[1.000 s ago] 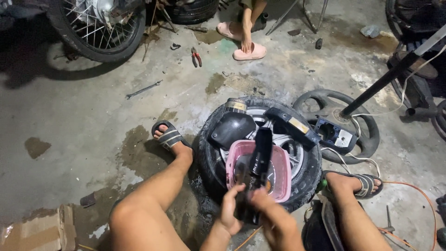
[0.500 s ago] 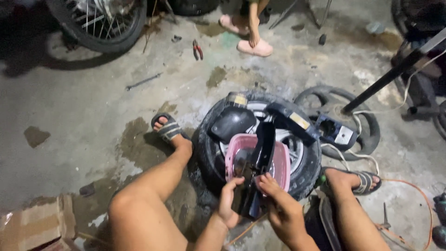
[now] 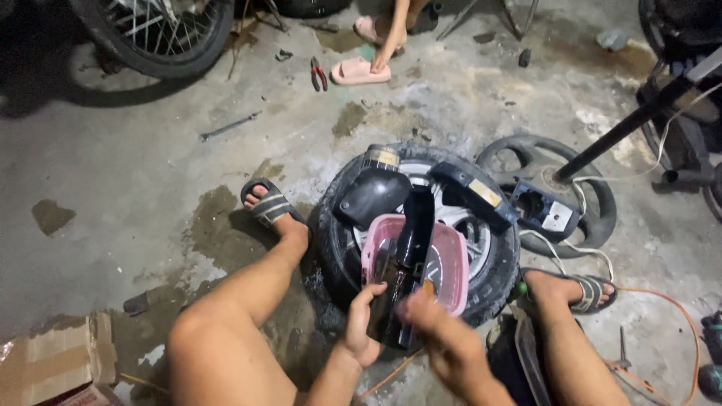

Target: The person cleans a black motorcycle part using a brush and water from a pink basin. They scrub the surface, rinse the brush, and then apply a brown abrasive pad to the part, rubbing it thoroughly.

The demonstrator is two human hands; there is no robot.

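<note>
We look down on a concrete floor [image 3: 135,195] where a small wheel with a black tyre [image 3: 338,233] lies flat between our two sandalled feet. A pink plastic tub [image 3: 451,259] rests on the rim of the wheel, and a long black part [image 3: 412,248] stands nearly upright at the tub's near edge. Our left hand [image 3: 361,327] wraps its fingers around the lower end of this part, thumb on the near face. Our right hand [image 3: 432,331] is at the same lower end, just right of the left; it is blurred, and we cannot tell whether its fingers grip the part or only touch it.

On the far side of the wheel lie a rounded black cover [image 3: 374,194] and a dark blue bracket [image 3: 472,194], both overlapping the tyre's far edge. A second, bare wheel rim [image 3: 594,218] lies just beyond to the right, touching a slanted black bar [image 3: 639,116].

Open floor extends to our left and ahead: a thin metal rod [image 3: 229,126] and red-handled pliers [image 3: 319,74] lie well apart from the wheel. A spoked wheel [image 3: 154,34] bounds the far left, another person's pink-sandalled foot [image 3: 361,71] the far middle. A cardboard box [image 3: 56,361] closes the near left corner; an orange cable [image 3: 662,308] curls along the near right.
</note>
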